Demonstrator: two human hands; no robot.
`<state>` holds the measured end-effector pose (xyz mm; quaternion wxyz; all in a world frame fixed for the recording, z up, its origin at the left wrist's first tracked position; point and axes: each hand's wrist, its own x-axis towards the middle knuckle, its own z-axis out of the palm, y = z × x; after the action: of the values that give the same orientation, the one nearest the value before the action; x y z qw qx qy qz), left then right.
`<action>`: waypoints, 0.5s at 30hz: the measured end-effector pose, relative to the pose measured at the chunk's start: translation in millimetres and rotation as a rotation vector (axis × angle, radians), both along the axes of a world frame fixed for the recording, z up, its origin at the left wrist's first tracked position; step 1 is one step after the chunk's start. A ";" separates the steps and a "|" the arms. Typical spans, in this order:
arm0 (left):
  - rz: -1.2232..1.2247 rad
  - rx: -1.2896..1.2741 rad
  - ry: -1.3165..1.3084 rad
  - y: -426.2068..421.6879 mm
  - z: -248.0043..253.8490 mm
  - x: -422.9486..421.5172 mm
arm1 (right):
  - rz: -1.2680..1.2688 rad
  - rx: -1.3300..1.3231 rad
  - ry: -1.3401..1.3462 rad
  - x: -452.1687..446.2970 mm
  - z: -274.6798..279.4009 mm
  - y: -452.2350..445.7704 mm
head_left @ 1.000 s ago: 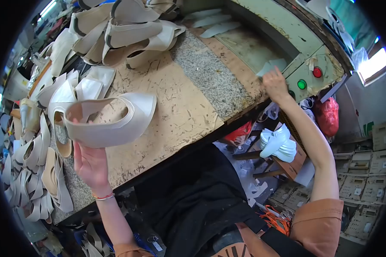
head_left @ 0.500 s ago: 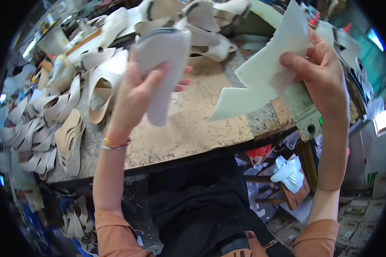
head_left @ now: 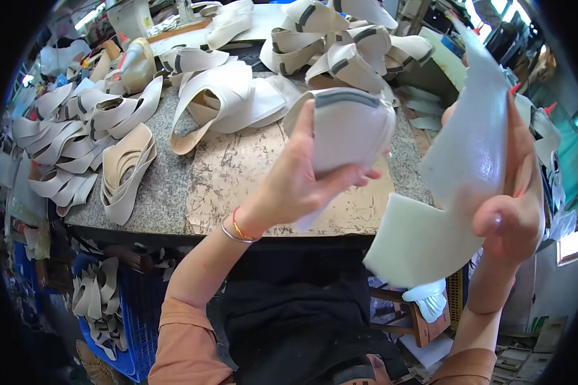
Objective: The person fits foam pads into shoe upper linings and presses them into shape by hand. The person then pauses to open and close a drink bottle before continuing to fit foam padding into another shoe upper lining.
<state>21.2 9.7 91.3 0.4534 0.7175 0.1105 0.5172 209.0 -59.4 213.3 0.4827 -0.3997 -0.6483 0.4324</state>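
My left hand (head_left: 289, 183) is closed around a white shoe upper (head_left: 352, 131) with a dark grey strip along its top edge. The thumb lies across its lower front and the far fingers are mostly hidden behind it. On the right, my right hand (head_left: 512, 215) grips a thin, pale, notched sheet piece (head_left: 424, 240), thumb at its edge and fingers largely behind. The sheet is translucent and slightly bent, with a long point reaching upward. Both pieces are held in the air above the workbench's front edge, apart from each other.
The workbench (head_left: 237, 205) has a scratched board on a speckled top. Stacked shoe uppers (head_left: 125, 173) lie at left, more strip-edged uppers (head_left: 356, 54) at the back. A blue crate (head_left: 138, 321) with pieces stands below left. A stool (head_left: 433, 324) holds white pieces below right.
My left hand has moved right and slightly down with the shoe upper, closer to the sheet. My right hand has lowered and tilted the sheet. The camera view has shifted.
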 end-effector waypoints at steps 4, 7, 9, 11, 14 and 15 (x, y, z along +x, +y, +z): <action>-0.034 0.082 0.098 -10.5 -6.7 9.4 | -0.123 0.114 -0.063 -8.8 -4.9 6.5; -0.119 -0.023 0.128 -13.6 -26.1 15.1 | -0.130 0.216 -0.034 -5.6 -22.7 16.3; -0.184 -0.042 0.118 -17.6 -31.1 15.3 | -0.130 0.289 -0.039 -0.2 -29.9 22.9; -0.267 -0.018 0.079 -21.5 -34.4 12.1 | -0.124 0.324 -0.055 2.4 -34.3 27.6; -0.413 -0.149 0.101 -24.4 -21.0 4.6 | -0.119 0.315 -0.123 7.6 -40.2 36.4; -0.520 -0.273 -0.007 -24.2 -22.3 3.2 | -0.122 0.298 -0.153 10.1 -42.6 40.0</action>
<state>24.4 -14.5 69.0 0.6634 0.6524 -0.0102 0.3663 219.1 -19.5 170.7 0.5110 -0.3942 -0.7147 0.2698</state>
